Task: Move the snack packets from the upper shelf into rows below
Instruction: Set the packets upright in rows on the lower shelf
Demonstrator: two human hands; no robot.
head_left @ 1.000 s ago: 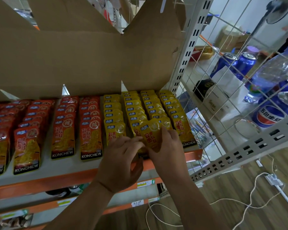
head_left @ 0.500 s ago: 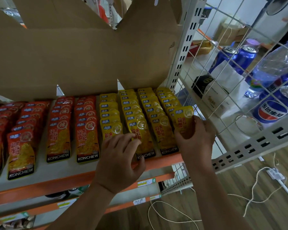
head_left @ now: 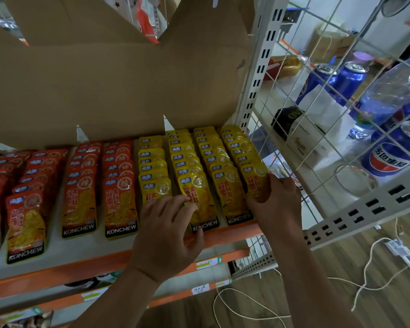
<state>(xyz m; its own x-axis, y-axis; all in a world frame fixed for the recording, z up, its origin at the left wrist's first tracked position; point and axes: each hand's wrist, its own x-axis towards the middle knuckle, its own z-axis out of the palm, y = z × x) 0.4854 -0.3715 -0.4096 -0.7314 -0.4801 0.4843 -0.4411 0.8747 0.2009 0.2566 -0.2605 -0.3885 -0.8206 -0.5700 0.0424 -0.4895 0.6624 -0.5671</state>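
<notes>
Packet in yellow foil, the yellow packet (head_left: 255, 178) sits in the grip of the right hand (head_left: 278, 204), whose fingers curl round its right edge and lower end. Its long axis runs from the front of the shelf (head_left: 55, 249) to the back. The end with the blue logo points away from the palm toward the back, and the lower end is hidden inside the hand. It lies tilted, leaning back on the packets stacked just beyond the fingertips, at the front of the rightmost of the yellow rows (head_left: 199, 157).

The left hand (head_left: 166, 237) rests relaxed to the left of the right hand. Its bent fingertips lie on the front packets of the two left yellow rows, and its thumb is spread over the orange lip of the shelf. Red packets (head_left: 81, 185) stand in rows further left of this hand. A cardboard box (head_left: 104, 91) hangs above both hands.

Half a second ago the right hand held the packet raised and more upright above the same row; now it is lower and laid against the stack. A second ago both hands were together at the third yellow row. The left hand has barely shifted since.

Beyond the right hand, behind a wire grid (head_left: 329, 114), stand blue cans (head_left: 341, 79).
</notes>
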